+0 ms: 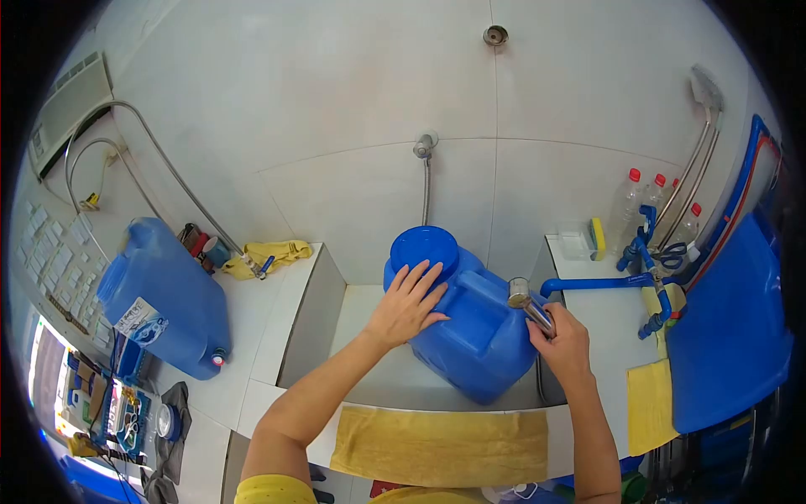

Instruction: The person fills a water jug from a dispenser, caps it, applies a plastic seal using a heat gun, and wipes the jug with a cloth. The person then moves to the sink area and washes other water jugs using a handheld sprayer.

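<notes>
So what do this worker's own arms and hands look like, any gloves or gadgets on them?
Both the ungloved, five-fingered left hand and the ungloved right hand look plain, with no cables or markings visible. A yellow cloth sleeve ends above the left elbow; no right sleeve shows.

Red-capped bottles (pixel 626 206) stand far right near a yellow sponge (pixel 598 238); a crumpled yellow cloth (pixel 281 252) lies left, a flat towel (pixel 441 441) along the near side
</notes>
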